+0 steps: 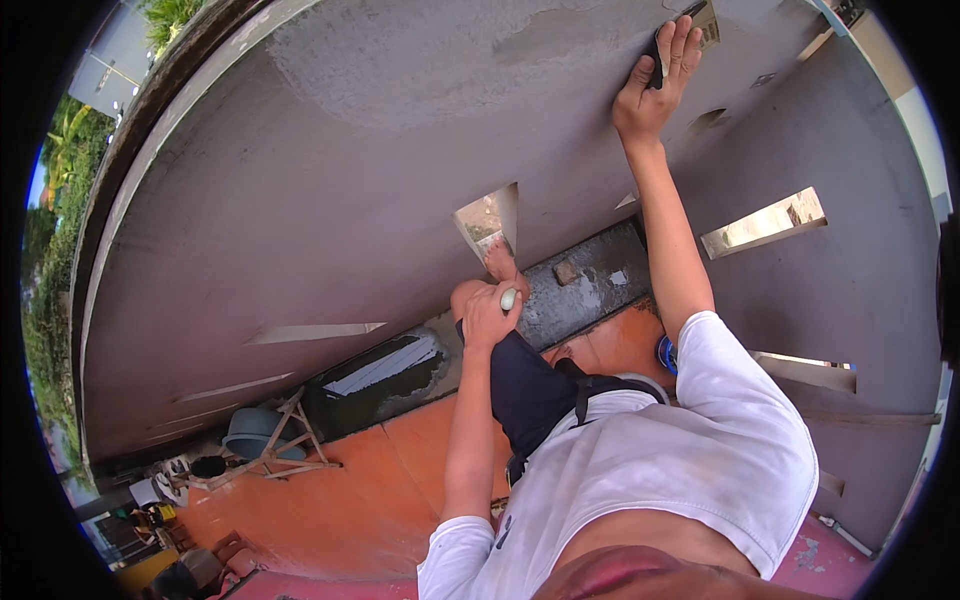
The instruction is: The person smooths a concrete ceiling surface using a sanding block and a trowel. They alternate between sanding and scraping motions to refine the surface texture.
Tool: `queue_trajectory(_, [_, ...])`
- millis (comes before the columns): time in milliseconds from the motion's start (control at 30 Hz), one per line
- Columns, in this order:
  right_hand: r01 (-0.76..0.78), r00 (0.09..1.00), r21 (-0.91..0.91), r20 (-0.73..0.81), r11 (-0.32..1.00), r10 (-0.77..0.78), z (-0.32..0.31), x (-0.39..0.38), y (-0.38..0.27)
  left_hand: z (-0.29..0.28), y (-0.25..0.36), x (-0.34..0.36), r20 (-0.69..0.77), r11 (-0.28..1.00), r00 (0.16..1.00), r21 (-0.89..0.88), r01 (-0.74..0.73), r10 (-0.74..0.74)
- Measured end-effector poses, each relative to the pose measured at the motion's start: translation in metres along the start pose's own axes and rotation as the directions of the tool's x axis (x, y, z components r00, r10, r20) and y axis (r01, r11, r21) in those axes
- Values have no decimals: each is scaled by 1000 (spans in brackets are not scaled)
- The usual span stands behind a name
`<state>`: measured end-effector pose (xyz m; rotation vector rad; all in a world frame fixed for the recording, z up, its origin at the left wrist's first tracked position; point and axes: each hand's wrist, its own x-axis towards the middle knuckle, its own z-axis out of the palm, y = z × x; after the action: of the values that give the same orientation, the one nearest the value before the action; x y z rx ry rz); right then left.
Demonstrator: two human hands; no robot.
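Note:
My right hand is stretched up against the grey plastered wall. It grips the dark handle of a trowel whose metal blade lies flat on the wall, next to a patch of fresh wet plaster. My left hand rests on my raised knee and is closed around a pale rounded handle; the rest of that tool is hidden. My bare foot stands at the edge of a small opening in the wall.
Far below lie an orange floor, a dark strip of wet mortar and a grey ledge. A wooden stand with a grey basin stands at lower left. Slots pierce the wall at right.

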<state>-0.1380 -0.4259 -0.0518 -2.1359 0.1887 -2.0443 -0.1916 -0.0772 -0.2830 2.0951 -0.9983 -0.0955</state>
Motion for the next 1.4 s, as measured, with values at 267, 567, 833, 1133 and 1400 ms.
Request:
queue_trajectory(267, [-44, 957, 280, 288, 959, -41, 30, -45, -163, 18, 9, 20, 157, 992, 987, 118, -33, 14])
queue_trajectory(567, [-43, 995, 76, 93, 996, 36, 21, -27, -64, 20, 11, 50, 239, 992, 969, 88, -87, 64])
queue_trajectory(833, [-292, 948, 12, -129, 956, 291, -21, 49, 33, 7, -14, 62, 181, 989, 978, 83, -119, 102])
queue_trajectory(1133, [-268, 963, 26, 41, 963, 267, -12, 1, -29, -2, 3, 82, 289, 963, 954, 229, -144, 74])
queue_trajectory(1400, [-338, 932, 119, -96, 933, 350, -19, 46, 9, 4, -6, 67, 188, 978, 973, 134, -162, 136])
